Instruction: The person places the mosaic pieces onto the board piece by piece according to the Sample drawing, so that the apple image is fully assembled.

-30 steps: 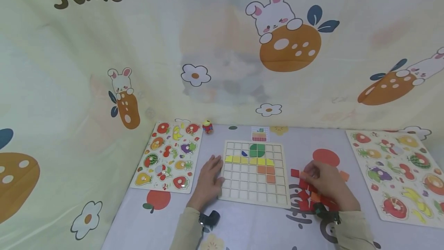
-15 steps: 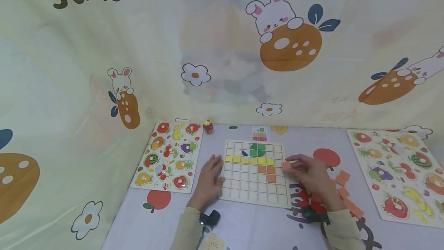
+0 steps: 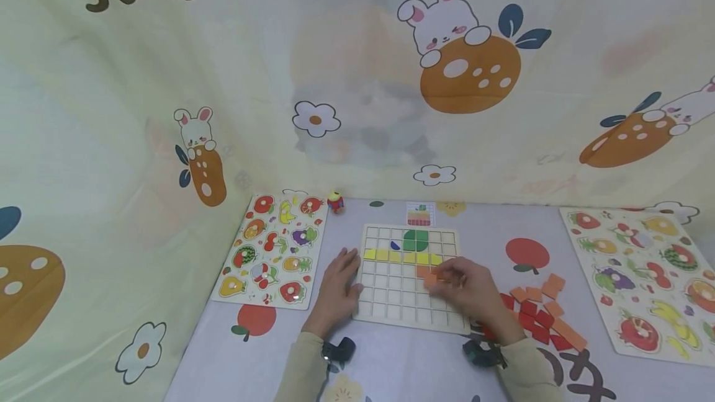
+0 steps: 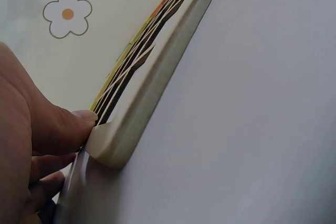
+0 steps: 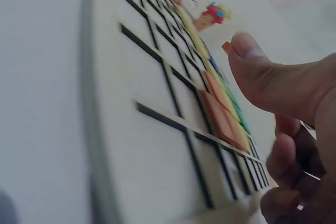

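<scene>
Grid board (image 3: 385, 298) lies flat at the middle of the bench (image 3: 408, 368), set back toward the far edge. Around it are two fruit boards, one along the bench's left edge (image 3: 254, 293) and one on its right side (image 3: 628, 306), plus one small figure (image 3: 335, 202) and one picture card (image 3: 420, 214), both by the far edge. A loose pile of red tiles (image 3: 527, 308) and orange tiles (image 3: 553, 283) sits off the grid board's right side; overlaps and the right forearm make an exact count impossible.

In the grid I count six yellow pieces (image 3: 395, 257) in one row, one small blue piece (image 3: 395, 245), and a green patch (image 3: 416, 241) across four cells.

Two hands are at work, well apart. The right hand (image 3: 475, 287) pinches one orange tile (image 3: 430, 280) over the board, blocking part of its right half; whether that tile touches the grid I cannot tell. The left hand (image 3: 335, 284) lies along the board's left rim, fingers extended.

Close up, the left wrist view shows the thumb touching the board's corner. The right wrist view reveals at least two orange pieces (image 5: 224, 121) seated beside the yellow row, largely covered from above.
</scene>
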Demonstrator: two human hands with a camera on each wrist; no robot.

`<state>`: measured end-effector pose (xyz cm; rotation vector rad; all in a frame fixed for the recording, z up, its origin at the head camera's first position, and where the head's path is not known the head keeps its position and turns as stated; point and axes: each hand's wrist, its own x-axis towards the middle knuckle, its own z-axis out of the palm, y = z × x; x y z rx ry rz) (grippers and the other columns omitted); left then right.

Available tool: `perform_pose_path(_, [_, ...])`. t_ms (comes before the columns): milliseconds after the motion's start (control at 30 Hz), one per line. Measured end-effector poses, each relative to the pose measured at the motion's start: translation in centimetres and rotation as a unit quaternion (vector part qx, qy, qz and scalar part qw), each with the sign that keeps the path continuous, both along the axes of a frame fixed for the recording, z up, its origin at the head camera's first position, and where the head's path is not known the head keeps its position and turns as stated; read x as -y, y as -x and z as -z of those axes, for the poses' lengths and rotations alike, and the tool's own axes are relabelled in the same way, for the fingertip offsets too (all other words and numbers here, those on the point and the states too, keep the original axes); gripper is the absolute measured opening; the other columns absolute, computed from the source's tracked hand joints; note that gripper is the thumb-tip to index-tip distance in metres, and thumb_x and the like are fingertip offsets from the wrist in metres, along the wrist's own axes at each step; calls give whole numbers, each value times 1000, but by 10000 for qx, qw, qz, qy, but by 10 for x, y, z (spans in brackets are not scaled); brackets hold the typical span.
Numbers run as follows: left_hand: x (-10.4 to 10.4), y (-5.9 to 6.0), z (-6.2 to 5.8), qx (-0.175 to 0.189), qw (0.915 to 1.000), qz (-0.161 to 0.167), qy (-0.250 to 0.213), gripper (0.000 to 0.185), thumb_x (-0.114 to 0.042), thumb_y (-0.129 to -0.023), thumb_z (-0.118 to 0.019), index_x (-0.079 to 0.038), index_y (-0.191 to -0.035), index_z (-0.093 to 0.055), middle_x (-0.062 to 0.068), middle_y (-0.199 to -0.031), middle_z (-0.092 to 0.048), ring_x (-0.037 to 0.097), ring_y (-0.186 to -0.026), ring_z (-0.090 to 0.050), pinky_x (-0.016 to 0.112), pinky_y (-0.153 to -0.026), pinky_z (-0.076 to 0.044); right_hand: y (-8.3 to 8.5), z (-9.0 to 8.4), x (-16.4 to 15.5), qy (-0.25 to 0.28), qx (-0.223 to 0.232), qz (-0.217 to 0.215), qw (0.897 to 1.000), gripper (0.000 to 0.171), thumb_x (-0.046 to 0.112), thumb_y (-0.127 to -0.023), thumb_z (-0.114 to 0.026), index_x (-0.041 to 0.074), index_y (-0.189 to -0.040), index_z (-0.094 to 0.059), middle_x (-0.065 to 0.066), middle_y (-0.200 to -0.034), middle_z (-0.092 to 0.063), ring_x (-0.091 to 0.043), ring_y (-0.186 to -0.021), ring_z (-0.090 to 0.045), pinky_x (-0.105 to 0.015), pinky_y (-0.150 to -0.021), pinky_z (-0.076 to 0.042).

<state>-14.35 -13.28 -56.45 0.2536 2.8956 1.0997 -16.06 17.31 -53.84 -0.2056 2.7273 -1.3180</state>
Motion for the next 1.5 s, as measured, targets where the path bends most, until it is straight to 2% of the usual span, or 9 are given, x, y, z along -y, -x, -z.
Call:
perform_pose_path(100, [0,0,-1,-7,10000,4,9,61,-13,-100,-64,-6,-159,-48,2,-174,-35,28,-165,-20,55,-136,-19,-1,4,4,-97,-45,-95,9999,37,28,-82,-93,19,-115,-79,1,-103,-71,-18,-90,-60,-25,-72,-54])
perform_pose_path(167, [-1,0,-2,13,10000,-3,9,61,-13,-100,-64,-6,-159,-47,2,-174,-35,28,-166,-20,55,-136,-19,-1,6,6,-244,-129,-131,9995,36,26,-80,-94,20,-113,-81,2,-99,-69,-18,-90,-58,-25,-73,-51])
perform_pose_path(267, [-1,1,-1,56,10000,-18,33,61,-14,-101,-64,-7,-159,-47,1,-174,-34,27,-166,-19,54,-136,-18,-1,7,9,-470,-186,-169,9986,35,26,-79,-94,21,-112,-83,3,-93,-64,-17,-89,-54,-25,-70,-46])
perform_pose_path(433, [-2,2,-1,41,10000,-26,60,61,-14,-101,-64,-7,-160,-46,0,-174,-34,26,-166,-19,53,-136,-19,-2,5,13,-685,-107,-84,9976,33,27,-79,-94,21,-110,-84,2,-91,-61,-18,-87,-52,-25,-65,-44])
perform_pose_path(833, [-1,2,-2,-18,10000,-27,36,62,-13,-100,-64,-6,-159,-47,2,-174,-35,28,-165,-21,54,-135,-19,-4,3,17,-807,-159,-17,9966,29,26,-84,-90,18,-111,-83,2,-88,-60,-17,-84,-52,-25,-64,-42])
perform_pose_path(1067, [0,2,-2,-10,10000,-40,-30,61,-12,-100,-64,-5,-159,-47,3,-174,-35,28,-165,-20,54,-135,-19,-2,5,14,-681,-132,-16,9976,30,30,-86,-90,20,-113,-83,4,-89,-64,-16,-85,-54,-25,-68,-45])
perform_pose_path(1233, [0,1,-1,11,10000,-28,-10,62,-13,-100,-65,-6,-159,-47,2,-174,-35,27,-165,-20,54,-135,-20,0,-5,-9,-696,-254,269,9969,38,35,-86,-89,16,-118,-81,-1,-92,-66,-20,-83,-57,-25,-61,-50])
perform_pose_path(1333, [0,1,1,32,10000,-26,14,62,-13,-100,-65,-7,-159,-47,1,-174,-35,27,-166,-20,54,-136,-19,2,-15,-35,-875,-45,459,9951,46,35,-88,-87,10,-126,-77,-8,-97,-68,-24,-85,-58,-26,-56,-52])
perform_pose_path(1500, [1,1,4,-36,10000,-21,-64,61,-13,-100,-64,-7,-158,-48,1,-173,-37,26,-165,-21,52,-136,-19,3,-20,-82,-1335,375,424,9894,56,37,-88,-86,7,-133,-72,-17,-115,-72,-31,-97,-62,-36,-69,-62])
